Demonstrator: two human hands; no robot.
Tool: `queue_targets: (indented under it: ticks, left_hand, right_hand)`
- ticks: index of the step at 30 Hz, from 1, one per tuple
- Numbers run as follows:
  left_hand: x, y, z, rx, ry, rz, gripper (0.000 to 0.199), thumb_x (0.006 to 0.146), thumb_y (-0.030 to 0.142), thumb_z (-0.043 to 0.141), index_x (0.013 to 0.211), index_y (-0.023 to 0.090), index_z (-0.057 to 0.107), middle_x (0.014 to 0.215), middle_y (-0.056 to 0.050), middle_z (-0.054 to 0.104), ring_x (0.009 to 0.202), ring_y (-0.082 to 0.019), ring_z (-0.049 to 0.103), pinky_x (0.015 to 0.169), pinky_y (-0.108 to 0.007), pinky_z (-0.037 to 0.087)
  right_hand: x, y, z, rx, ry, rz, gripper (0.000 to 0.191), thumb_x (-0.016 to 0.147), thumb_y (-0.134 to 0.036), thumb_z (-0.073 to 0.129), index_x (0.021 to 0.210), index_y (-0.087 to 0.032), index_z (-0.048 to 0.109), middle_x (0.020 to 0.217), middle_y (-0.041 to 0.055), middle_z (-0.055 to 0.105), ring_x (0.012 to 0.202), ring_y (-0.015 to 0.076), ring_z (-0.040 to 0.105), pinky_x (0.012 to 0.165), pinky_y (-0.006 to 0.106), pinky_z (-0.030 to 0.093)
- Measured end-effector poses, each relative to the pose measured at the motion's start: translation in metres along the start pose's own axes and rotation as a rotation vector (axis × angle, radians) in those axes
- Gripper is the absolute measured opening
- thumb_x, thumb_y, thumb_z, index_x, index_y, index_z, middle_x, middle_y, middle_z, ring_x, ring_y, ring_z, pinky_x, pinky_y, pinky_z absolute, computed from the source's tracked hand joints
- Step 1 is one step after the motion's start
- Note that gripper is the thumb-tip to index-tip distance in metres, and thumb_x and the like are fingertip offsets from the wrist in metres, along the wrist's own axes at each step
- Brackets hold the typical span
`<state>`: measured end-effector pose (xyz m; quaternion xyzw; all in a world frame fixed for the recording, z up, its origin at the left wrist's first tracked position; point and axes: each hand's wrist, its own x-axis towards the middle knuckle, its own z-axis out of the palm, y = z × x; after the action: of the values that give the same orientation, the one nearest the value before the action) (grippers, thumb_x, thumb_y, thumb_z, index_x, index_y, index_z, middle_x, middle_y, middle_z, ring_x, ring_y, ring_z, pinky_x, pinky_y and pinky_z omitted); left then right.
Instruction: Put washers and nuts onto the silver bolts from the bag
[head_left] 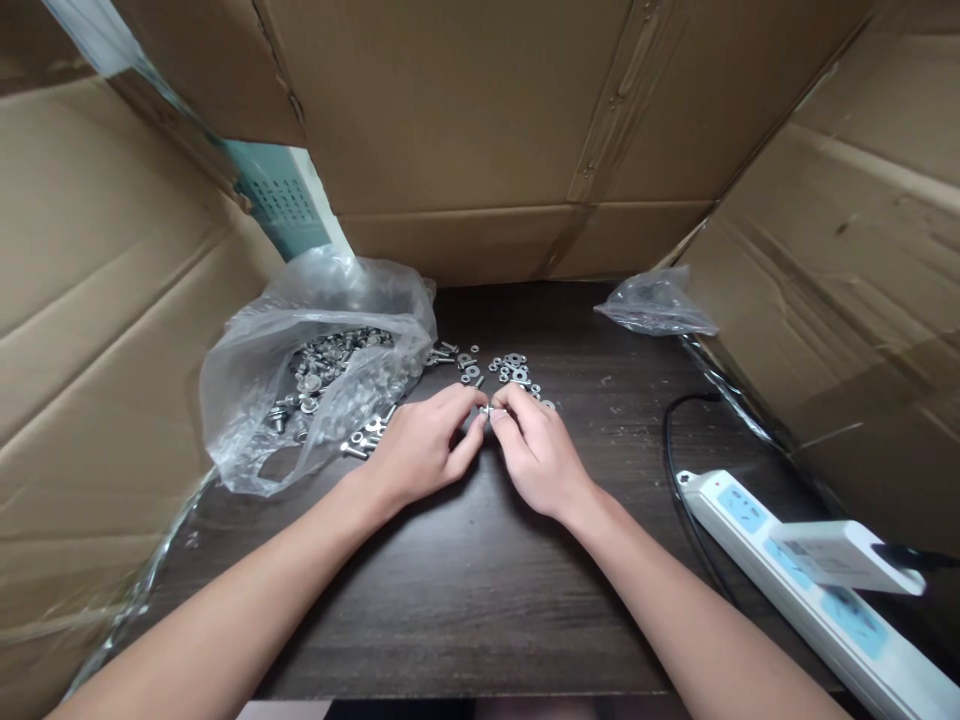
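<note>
Over the middle of the table, my left hand (427,440) and my right hand (541,445) meet fingertip to fingertip. Both pinch a small metal bolt (487,410), mostly covered by the fingers; whether a nut or washer sits on it I cannot tell. Just beyond the right fingers lies a group of loose nuts and washers (516,366). Several bolts (444,352) and washers (471,371) are scattered behind my left hand. More bolts and washers (364,440) lie left of my left hand, by the mouth of a clear plastic bag (247,365) holding many assembled bolts (330,365).
Cardboard walls (480,120) enclose the dark wooden table (465,600) at the back and both sides. A small plastic bag (660,302) lies at the back right. At right is a white power strip (757,560) with a plugged-in adapter (844,555) and a black cable (667,440).
</note>
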<state>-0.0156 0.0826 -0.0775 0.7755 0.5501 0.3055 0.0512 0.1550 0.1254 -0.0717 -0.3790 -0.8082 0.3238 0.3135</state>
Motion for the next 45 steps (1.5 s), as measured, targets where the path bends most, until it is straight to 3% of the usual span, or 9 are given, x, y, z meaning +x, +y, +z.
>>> queue_targets:
  ticks: [16,22,27,45]
  left_hand:
    - [0.0001,0.0009,-0.0012,0.015,0.002,0.011,0.018,0.097,0.025,0.049,0.11,0.019,0.059,0.09,-0.001,0.064,0.072,-0.013,0.058,0.064,-0.027,0.04]
    - [0.0005,0.0008,-0.0031,0.054,0.004,-0.01,0.019,0.097,0.027,0.048,0.11,0.019,0.059,0.088,-0.001,0.064,0.071,-0.014,0.058,0.062,-0.027,0.039]
    - [-0.0004,-0.0011,-0.0023,0.042,-0.002,-0.008,0.019,0.097,0.027,0.048,0.11,0.019,0.059,0.088,-0.001,0.064,0.071,-0.014,0.058,0.063,-0.027,0.039]
    - [0.0021,0.0016,-0.0012,0.026,-0.017,0.022,0.018,0.097,0.026,0.048,0.11,0.019,0.059,0.092,-0.002,0.066,0.075,-0.015,0.06,0.065,-0.028,0.041]
  right_hand:
    - [0.0002,0.0029,0.0029,-0.048,-0.018,0.006,0.031,0.103,-0.032,0.036,0.075,-0.02,0.04,0.069,-0.0006,0.05,0.063,0.0139,0.043,0.064,0.03,0.029]
    - [0.0003,0.0028,-0.0003,-0.032,0.026,0.003,0.021,0.101,-0.03,0.04,0.085,-0.02,0.048,0.082,0.0012,0.058,0.076,0.0156,0.052,0.071,0.029,0.034]
    - [0.0006,0.0035,-0.001,-0.022,0.004,-0.024,0.013,0.097,-0.025,0.044,0.086,-0.02,0.047,0.081,0.0002,0.056,0.073,0.0154,0.05,0.07,0.029,0.035]
    - [0.0005,0.0066,0.0032,-0.105,-0.021,-0.024,0.027,0.101,-0.03,0.036,0.077,-0.02,0.042,0.071,0.0002,0.053,0.066,0.0153,0.049,0.067,0.029,0.032]
